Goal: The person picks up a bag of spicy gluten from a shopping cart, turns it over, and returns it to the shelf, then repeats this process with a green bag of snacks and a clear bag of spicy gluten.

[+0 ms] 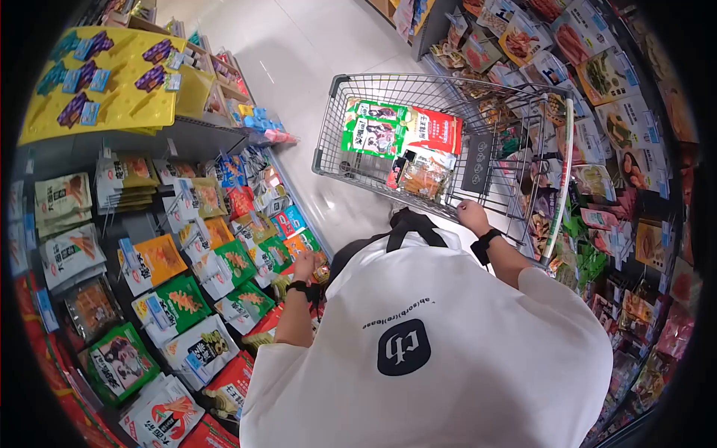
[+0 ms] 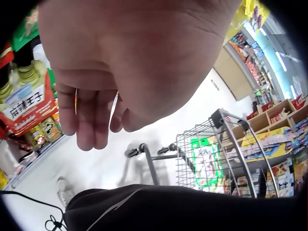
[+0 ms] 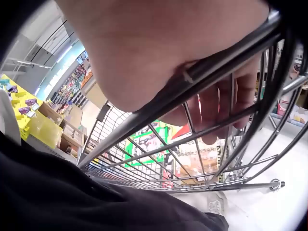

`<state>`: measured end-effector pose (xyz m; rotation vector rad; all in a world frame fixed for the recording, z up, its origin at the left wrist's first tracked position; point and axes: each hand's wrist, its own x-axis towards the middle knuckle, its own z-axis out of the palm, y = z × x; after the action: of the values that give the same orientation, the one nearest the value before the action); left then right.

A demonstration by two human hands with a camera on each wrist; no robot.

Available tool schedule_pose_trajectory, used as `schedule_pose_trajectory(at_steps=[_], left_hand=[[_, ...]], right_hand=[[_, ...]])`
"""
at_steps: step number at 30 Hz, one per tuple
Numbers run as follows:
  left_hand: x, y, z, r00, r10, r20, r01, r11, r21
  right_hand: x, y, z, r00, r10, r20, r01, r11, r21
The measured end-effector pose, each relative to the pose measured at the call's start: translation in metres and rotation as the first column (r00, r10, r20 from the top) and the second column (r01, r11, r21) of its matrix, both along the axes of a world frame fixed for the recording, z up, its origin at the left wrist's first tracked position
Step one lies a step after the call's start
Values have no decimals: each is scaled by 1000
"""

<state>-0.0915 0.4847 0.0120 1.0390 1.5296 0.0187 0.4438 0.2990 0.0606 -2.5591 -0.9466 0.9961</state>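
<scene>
My right hand (image 1: pixel 472 216) grips the near side of a wire shopping cart (image 1: pixel 319 160). In the right wrist view, its fingers (image 3: pixel 208 108) curl over the top rail (image 3: pixel 187 86) into the basket. Inside lie green snack packets (image 1: pixel 376 138), a red and white packet (image 1: pixel 439 134) and a pack of brown food (image 1: pixel 424 179) partly under clear wrapping. My left hand (image 1: pixel 302 266) hangs beside the left snack shelf, holding nothing. The left wrist view shows its fingers (image 2: pixel 86 118) loosely bent, with a red and white packet (image 2: pixel 29 106) on the rack beyond them.
Sloping racks of snack packets (image 1: pixel 164 261) line the left side, and hanging packets (image 1: pixel 609 75) fill the right. A yellow display (image 1: pixel 134 104) with purple items stands at the upper left. Pale floor tiles (image 1: pixel 284 45) run between the shelves. A loose black cord (image 2: pixel 36 199) hangs near my leg.
</scene>
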Motion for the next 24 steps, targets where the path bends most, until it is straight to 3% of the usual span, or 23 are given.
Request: schedule_pose_trajectory(at_steps=[3, 7, 9, 10, 12, 14, 17, 19, 21, 24], left_hand=[[62, 54, 41, 999, 41, -31, -33, 973, 227], [125, 118, 56, 999, 37, 13, -39, 939, 342], [157, 139, 61, 997, -41, 58, 7, 876, 482], [171, 147, 60, 998, -50, 49, 21, 882, 471], [206, 169, 53, 980, -50, 194, -27, 926, 376], [244, 182, 45, 969, -23, 247, -49, 959, 279], [295, 189, 24, 907, 186, 378, -191, 981, -25], [324, 192, -2, 865, 374, 335, -305, 921, -240], [336, 198, -67, 757, 585, 293, -345, 738, -580], [360, 189, -107, 716, 663, 221, -386, 639, -666]], right_hand=[[24, 20, -9, 993, 108, -51, -100, 986, 137], [48, 72, -2, 993, 43, -112, -21, 981, 192], [56, 95, -14, 991, 16, -130, 12, 977, 213], [60, 107, -26, 986, -6, -164, 42, 974, 222], [67, 134, -53, 980, -36, -194, 80, 971, 226], [64, 156, -81, 902, -80, -425, 197, 951, 237], [52, 189, -77, 879, -101, -466, 207, 961, 183], [51, 204, -111, 863, -60, -501, 198, 954, 226], [41, 223, -135, 816, -124, -565, 280, 939, 199], [40, 260, -154, 787, -178, -591, 280, 956, 85]])
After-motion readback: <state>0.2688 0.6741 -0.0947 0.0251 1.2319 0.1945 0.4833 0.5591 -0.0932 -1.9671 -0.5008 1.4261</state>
